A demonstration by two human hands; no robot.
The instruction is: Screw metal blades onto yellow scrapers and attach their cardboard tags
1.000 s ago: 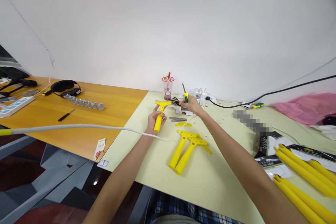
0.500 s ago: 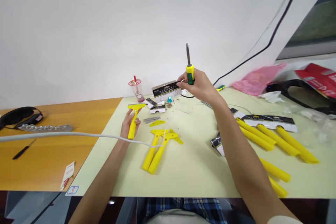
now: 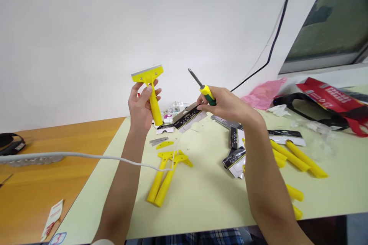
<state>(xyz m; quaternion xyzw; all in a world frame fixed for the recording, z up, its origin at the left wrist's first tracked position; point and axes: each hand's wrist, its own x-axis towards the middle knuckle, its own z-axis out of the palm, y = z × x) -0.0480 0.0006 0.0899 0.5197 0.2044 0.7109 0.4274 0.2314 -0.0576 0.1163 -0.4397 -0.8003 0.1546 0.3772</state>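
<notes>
My left hand (image 3: 141,103) is closed around the handle of a yellow scraper (image 3: 154,101), raised off the table with its wide head up. Two screws and a grey blade edge show on that head. My right hand (image 3: 222,101) grips a yellow-and-green screwdriver (image 3: 207,95), its tip pointing up and left. The same fingers pinch a black-and-white packaging card (image 3: 188,118). Below lie two more yellow scraper handles (image 3: 161,182), a loose yellow cover plate (image 3: 165,144) and grey blades (image 3: 158,140).
Packaged yellow scrapers (image 3: 304,157) and black-and-white cards (image 3: 235,159) lie on the right. A pink bag (image 3: 264,93) and a red bag (image 3: 330,97) are behind them. A white cable (image 3: 115,157) crosses the view at left. Headphones (image 3: 10,143) rest on the wooden table (image 3: 86,138).
My left hand has lifted the scraper and turned its screwed face into view. The screwdriver now leans left in my right hand, and the card has tilted and come off the table's back.
</notes>
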